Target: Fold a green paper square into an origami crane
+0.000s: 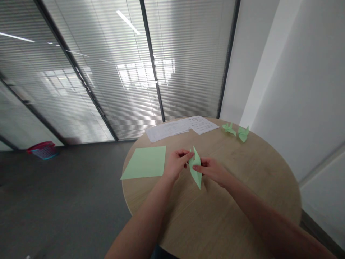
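Between my two hands, above the round wooden table (229, 212), is a folded piece of light green paper (196, 172) with pointed ends at top and bottom. My left hand (178, 162) pinches its upper left side between thumb and fingers. On the other side, my right hand (211, 169) grips its right edge, thumb lying on the near face and the other fingers behind. The fingers partly hide the paper's folds. Left of my left hand lies a flat green sheet of paper (147, 162), close to the table's left edge.
Printed white sheets (172, 129) lie along the table's far edge. Two folded green paper figures (229, 129) (243, 134) sit at the far right. A red and blue basket (43, 150) stands on the floor at left. Glass panels with blinds (134, 72) and a white wall (302, 90) enclose the table.
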The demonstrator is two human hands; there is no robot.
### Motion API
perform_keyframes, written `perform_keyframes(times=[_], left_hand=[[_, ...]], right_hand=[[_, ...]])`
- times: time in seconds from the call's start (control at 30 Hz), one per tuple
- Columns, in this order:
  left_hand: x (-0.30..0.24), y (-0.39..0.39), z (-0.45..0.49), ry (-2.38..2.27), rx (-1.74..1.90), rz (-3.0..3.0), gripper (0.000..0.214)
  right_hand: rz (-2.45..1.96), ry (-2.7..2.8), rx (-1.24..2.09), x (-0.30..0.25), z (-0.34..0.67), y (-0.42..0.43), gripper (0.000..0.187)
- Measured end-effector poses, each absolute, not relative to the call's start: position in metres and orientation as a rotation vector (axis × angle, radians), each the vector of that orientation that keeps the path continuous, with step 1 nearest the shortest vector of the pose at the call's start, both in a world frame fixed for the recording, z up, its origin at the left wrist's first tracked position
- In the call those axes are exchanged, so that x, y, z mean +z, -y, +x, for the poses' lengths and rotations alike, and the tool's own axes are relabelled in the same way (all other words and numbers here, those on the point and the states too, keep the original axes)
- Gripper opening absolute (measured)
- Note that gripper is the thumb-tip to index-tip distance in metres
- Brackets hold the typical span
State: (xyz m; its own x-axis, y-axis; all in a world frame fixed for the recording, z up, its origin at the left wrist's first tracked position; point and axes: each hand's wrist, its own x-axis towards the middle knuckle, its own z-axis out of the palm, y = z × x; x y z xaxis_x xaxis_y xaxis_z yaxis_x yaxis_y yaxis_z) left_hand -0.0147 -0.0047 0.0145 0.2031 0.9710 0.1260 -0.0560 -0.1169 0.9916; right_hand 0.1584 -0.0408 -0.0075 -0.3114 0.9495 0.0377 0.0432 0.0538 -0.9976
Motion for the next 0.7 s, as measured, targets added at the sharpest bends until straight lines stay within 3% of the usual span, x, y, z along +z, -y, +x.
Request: perform_keyframes(times=[0.33, 0.57, 0.7], left_hand=[[0.014, 0.007, -0.011, -0.917, 1.22, 1.266, 0.043], [0.023, -0.002, -0.031, -0.943, 1.464, 1.138, 0.045], [0.024, 0.003, -0.027, -0.871, 1.15, 1.331, 0.047]], right_hand=[[-1.09, 1.561, 1.368, -0.007, 0.161, 0.041, 0.028], [-1.086, 1.626, 1.412, -0.008, 0.157, 0.044, 0.024], [-1.123, 1.567, 1.318, -0.008, 0.162, 0.04, 0.028]])
